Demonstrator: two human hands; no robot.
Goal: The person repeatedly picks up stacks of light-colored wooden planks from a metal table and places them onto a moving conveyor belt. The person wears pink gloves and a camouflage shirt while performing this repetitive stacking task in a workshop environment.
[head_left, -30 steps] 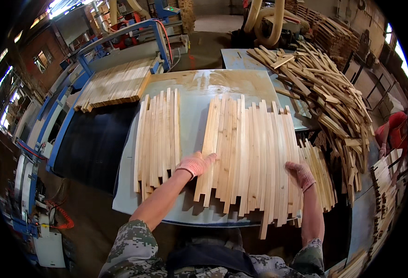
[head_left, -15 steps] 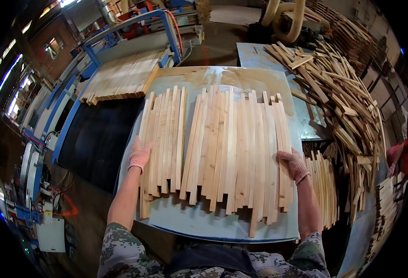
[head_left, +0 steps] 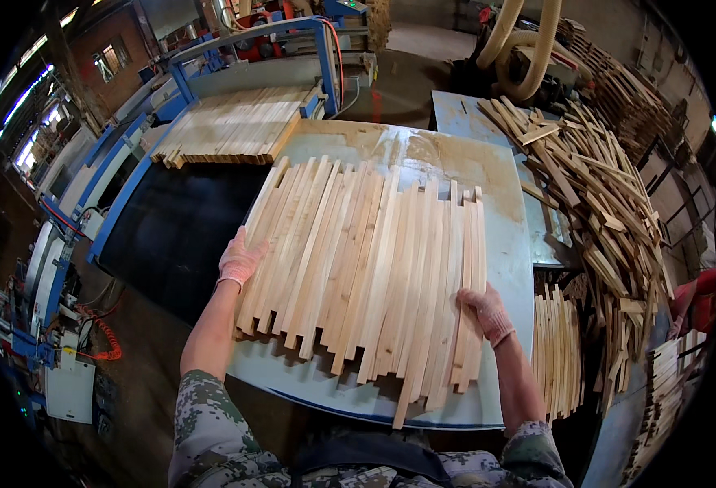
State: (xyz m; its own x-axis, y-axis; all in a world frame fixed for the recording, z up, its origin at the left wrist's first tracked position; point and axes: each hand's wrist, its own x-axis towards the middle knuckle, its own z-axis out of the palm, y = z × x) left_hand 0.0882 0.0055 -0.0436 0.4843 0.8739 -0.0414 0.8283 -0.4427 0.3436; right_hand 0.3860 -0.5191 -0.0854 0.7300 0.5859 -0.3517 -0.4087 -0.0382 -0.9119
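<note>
The room is a dim workshop with a dark dusty floor. On the far left there is a brick wall with small windows, and daylight comes through them. A blue metal frame stands beyond the far left corner of the worktop. Behind the far edge hang two thick beige hoses. A big pile of scrap wood lies along the right edge.

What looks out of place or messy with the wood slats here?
The slats between the left hand and right hand have ragged near ends, some overhanging the table edge. To the right, the loose slat pile lies crisscrossed.
</note>
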